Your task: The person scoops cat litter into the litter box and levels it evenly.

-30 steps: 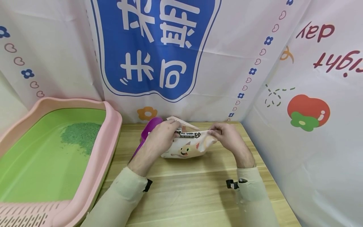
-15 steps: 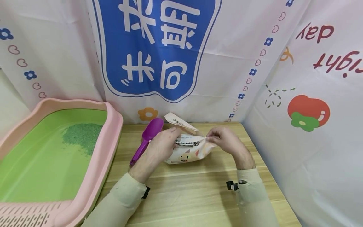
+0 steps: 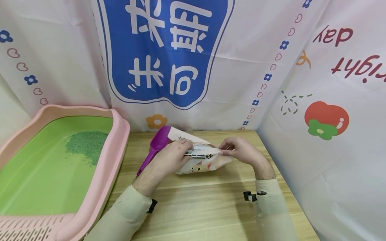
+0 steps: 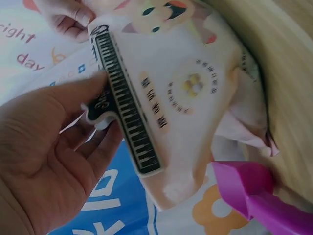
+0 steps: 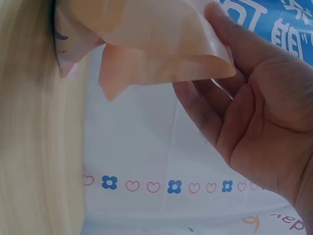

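A white cat litter bag (image 3: 199,167) with a printed cat face lies on the wooden table, below the wall cloth. At the bag's upper left edge, my left hand (image 3: 173,155) pinches the film between thumb and fingers. The left wrist view shows that thumb beside a dark printed strip (image 4: 129,103). My right hand (image 3: 242,150) holds the upper right corner, its thumb and fingers either side of the film (image 5: 166,49) in the right wrist view. Behind the bag rises a pointed white flap (image 3: 188,136) with small print. Whether the flap joins the bag, I cannot tell.
A purple scoop (image 3: 159,140) lies left of the bag, close to my left hand. Farther left stands a pink-rimmed litter box (image 3: 120,134) with green granules (image 3: 87,144) inside. Printed cloth walls (image 3: 229,83) close off the back and right; the wooden table (image 3: 193,207) stretches toward me.
The bag's top edge sinks lower and flattens. The white flap swings left and down, over the scoop's tip. My right hand has shifted slightly down, still at the corner.
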The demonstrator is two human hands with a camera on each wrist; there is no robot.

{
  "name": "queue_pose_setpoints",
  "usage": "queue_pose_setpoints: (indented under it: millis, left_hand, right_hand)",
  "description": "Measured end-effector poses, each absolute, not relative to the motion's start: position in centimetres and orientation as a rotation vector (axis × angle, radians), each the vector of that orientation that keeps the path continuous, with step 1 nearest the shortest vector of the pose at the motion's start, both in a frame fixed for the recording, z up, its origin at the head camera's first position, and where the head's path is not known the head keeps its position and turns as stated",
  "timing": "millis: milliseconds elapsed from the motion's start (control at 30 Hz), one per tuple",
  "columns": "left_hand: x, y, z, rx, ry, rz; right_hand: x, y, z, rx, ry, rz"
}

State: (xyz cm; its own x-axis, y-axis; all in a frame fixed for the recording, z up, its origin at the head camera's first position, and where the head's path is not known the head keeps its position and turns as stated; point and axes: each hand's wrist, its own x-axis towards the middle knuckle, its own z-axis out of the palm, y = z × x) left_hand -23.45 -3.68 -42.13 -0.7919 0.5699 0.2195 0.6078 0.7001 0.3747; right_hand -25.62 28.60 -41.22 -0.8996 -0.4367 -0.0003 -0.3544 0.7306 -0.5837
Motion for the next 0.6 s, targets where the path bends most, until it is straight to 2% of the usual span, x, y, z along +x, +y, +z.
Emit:
queue_pose_setpoints:
  millis: [300, 600]
  left_hand:
    - [-23.9, -4.8, -39.3, -0.964, -2.802, -0.805]
    - [-26.5, -6.4, -37.4, -0.745, -2.832, -0.734]
  right_hand:
    - [-25.7, 28.4, -39.7, -0.706, 2.735, -0.919]
    - [-26.8, 27.5, -38.2, -0.638, 2.911, -0.851]
